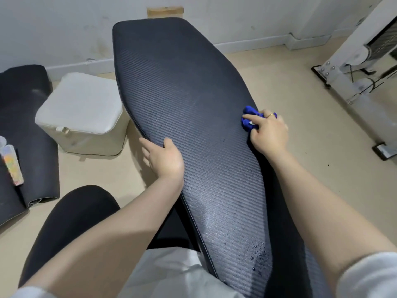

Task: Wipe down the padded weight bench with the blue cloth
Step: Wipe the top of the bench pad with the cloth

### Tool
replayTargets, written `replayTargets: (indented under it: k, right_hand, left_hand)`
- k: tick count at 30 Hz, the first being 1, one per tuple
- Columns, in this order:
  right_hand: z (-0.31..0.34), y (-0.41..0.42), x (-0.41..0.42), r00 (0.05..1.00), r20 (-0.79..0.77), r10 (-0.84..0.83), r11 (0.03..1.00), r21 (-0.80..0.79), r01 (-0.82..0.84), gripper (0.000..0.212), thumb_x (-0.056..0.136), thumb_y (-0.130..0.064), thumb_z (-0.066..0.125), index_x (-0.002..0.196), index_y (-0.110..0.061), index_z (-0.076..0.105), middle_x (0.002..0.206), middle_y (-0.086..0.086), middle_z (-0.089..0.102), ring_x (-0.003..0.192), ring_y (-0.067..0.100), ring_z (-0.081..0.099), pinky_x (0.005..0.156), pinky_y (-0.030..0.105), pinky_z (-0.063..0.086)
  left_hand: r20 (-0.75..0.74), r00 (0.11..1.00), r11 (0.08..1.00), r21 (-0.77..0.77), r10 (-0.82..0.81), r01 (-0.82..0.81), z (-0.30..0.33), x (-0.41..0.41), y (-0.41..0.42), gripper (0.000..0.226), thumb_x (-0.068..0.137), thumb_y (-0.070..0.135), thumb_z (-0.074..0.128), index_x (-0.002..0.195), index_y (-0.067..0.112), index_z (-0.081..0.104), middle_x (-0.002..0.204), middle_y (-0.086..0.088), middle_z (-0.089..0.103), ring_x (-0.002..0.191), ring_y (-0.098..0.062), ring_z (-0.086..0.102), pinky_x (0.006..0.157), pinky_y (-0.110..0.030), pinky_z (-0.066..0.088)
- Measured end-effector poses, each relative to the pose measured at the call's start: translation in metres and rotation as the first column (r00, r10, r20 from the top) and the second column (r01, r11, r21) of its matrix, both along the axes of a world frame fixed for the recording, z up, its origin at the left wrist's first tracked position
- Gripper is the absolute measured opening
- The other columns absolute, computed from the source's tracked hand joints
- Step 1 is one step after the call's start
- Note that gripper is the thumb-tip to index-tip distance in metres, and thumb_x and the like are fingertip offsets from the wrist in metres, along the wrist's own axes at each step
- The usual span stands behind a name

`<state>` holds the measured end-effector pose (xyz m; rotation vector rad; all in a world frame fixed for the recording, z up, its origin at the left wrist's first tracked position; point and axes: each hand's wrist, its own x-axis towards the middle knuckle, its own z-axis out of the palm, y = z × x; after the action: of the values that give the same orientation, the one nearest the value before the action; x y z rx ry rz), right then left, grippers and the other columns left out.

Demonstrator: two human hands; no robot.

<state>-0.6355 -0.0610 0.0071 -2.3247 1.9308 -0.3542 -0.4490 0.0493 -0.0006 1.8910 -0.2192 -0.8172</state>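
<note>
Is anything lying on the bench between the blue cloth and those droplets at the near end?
Nothing visible. The bench is bare from the blue cloth in the right hand down to the droplets; the left hand rests on the opposite edge, off that line.

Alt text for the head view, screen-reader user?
A person's right hand presses a bunched blue cloth on the right edge of a black padded bench; the left hand rests on its left edge. Droplets dot the near end.
</note>
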Motion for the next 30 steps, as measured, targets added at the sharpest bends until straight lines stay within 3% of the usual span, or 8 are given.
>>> replayTargets:
  k: [7, 12, 16, 20, 23, 25, 28, 30]
  right_hand:
    - [0.004, 0.040, -0.013, 0.990, 0.115, 0.079, 0.994, 0.061, -0.087, 0.057, 0.066, -0.019, 0.033, 0.109, -0.033, 0.068, 0.112, 0.003, 0.061, 0.103, 0.033, 0.054, 0.083, 0.038, 0.048]
    - [0.002, 0.022, 0.028, 0.991, -0.024, -0.129, 0.992, -0.002, 0.129, 0.042, 0.083, -0.018, 0.045, 0.119, -0.035, 0.060, 0.128, 0.005, 0.051, 0.110, 0.036, 0.047, 0.090, 0.039, 0.043]
    - [0.004, 0.075, 0.078, 0.996, -0.056, 0.071, 0.997, -0.010, -0.072, 0.042, 0.078, -0.020, 0.047, 0.115, -0.032, 0.062, 0.118, 0.005, 0.055, 0.098, 0.034, 0.050, 0.078, 0.037, 0.043]
    - [0.003, 0.121, 0.103, 0.951, -0.055, 0.303, 0.951, -0.043, -0.305, 0.049, 0.067, -0.024, 0.037, 0.104, -0.032, 0.068, 0.100, 0.001, 0.064, 0.078, 0.032, 0.055, 0.066, 0.034, 0.045]
    - [0.008, 0.088, 0.100, 0.994, -0.044, 0.104, 0.995, 0.017, -0.103, 0.047, 0.076, -0.023, 0.040, 0.116, -0.036, 0.062, 0.117, 0.001, 0.058, 0.096, 0.033, 0.051, 0.080, 0.036, 0.042]
    - [0.008, 0.080, 0.104, 0.994, -0.105, -0.002, 1.000, -0.001, 0.002, 0.046, 0.080, -0.022, 0.042, 0.120, -0.036, 0.059, 0.121, 0.002, 0.054, 0.101, 0.032, 0.047, 0.082, 0.036, 0.039]
    - [0.008, 0.116, 0.114, 0.982, -0.097, 0.164, 0.986, 0.012, -0.164, 0.052, 0.071, -0.023, 0.036, 0.115, -0.033, 0.063, 0.112, 0.004, 0.059, 0.089, 0.032, 0.050, 0.072, 0.035, 0.041]
    - [0.007, 0.151, 0.117, 0.953, -0.041, 0.300, 0.954, 0.002, -0.300, 0.051, 0.069, -0.024, 0.035, 0.106, -0.031, 0.069, 0.098, 0.004, 0.063, 0.074, 0.029, 0.052, 0.063, 0.032, 0.043]
  left_hand:
    - [-0.011, 1.000, 1.000, -0.016, 0.003, -0.003, 0.001, 0.000, 0.001, 0.068, 0.095, 0.025, 0.037, 0.152, 0.017, 0.001, 0.160, -0.002, 0.013, 0.146, -0.025, 0.009, 0.120, -0.037, 0.009]
    - [-0.059, 0.998, 0.997, -0.072, -0.020, 0.016, 0.000, 0.003, 0.004, 0.065, 0.096, 0.024, 0.035, 0.152, 0.018, 0.002, 0.160, 0.002, 0.012, 0.147, -0.022, 0.009, 0.118, -0.036, 0.010]
    - [-0.175, 0.983, 0.991, -0.130, -0.056, 0.033, -0.001, 0.011, 0.008, 0.063, 0.098, 0.028, 0.030, 0.152, 0.020, -0.001, 0.160, 0.002, 0.011, 0.147, -0.022, 0.010, 0.121, -0.043, 0.012]
    - [-0.203, 0.976, 0.985, -0.166, -0.077, 0.043, -0.002, 0.020, 0.013, 0.057, 0.100, 0.020, 0.030, 0.152, 0.015, 0.008, 0.158, -0.004, 0.020, 0.145, -0.022, 0.023, 0.121, -0.039, 0.018]
    - [-0.274, 0.951, 0.972, -0.221, -0.144, 0.084, -0.002, 0.032, 0.022, 0.056, 0.100, 0.009, 0.036, 0.151, 0.014, 0.016, 0.156, -0.002, 0.027, 0.142, -0.016, 0.030, 0.119, -0.030, 0.020]
    - [-0.321, 0.927, 0.957, -0.267, -0.197, 0.111, -0.003, 0.042, 0.025, 0.057, 0.098, 0.004, 0.041, 0.151, 0.012, 0.019, 0.153, -0.001, 0.032, 0.137, -0.010, 0.035, 0.110, -0.019, 0.021]
    - [-0.323, 0.914, 0.950, -0.267, -0.244, 0.159, -0.001, 0.053, 0.028, 0.060, 0.095, 0.001, 0.048, 0.149, 0.008, 0.024, 0.146, -0.003, 0.042, 0.116, -0.004, 0.043, 0.097, -0.012, 0.027]
    - [-0.318, 0.911, 0.950, -0.253, -0.261, 0.183, 0.004, 0.057, 0.031, 0.060, 0.094, 0.003, 0.051, 0.148, 0.009, 0.026, 0.144, -0.004, 0.046, 0.115, -0.007, 0.047, 0.097, -0.013, 0.029]
